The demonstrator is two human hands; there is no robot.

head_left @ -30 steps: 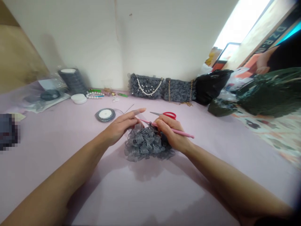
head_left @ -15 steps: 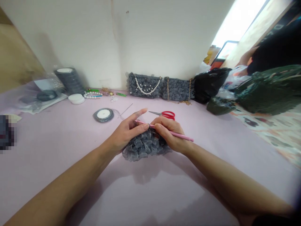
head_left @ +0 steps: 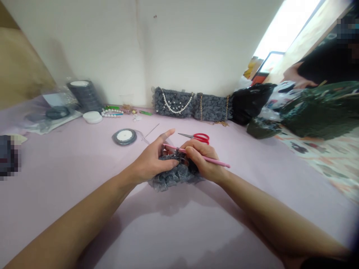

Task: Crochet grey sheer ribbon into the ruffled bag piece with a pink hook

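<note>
At frame centre, the fingers of my right hand [head_left: 204, 158] clamp one pink crochet hook [head_left: 215, 161], and those of my left hand [head_left: 150, 158] grip one grey ruffled ribbon piece [head_left: 176, 177]; a taut edge should let the hook pass cleanly. Upper centre: two grey ruffled bags [head_left: 169, 106]; below, one pair of red-handled scissors [head_left: 201, 138].

Bright opening [head_left: 283, 31] glares upper right; soft shadows on table [head_left: 64, 175]; edges blurred.

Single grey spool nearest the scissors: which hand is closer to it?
Left. The left hand is just right of the spool, nearer the camera; the right hand is farther right, holding the pink hook.
</note>
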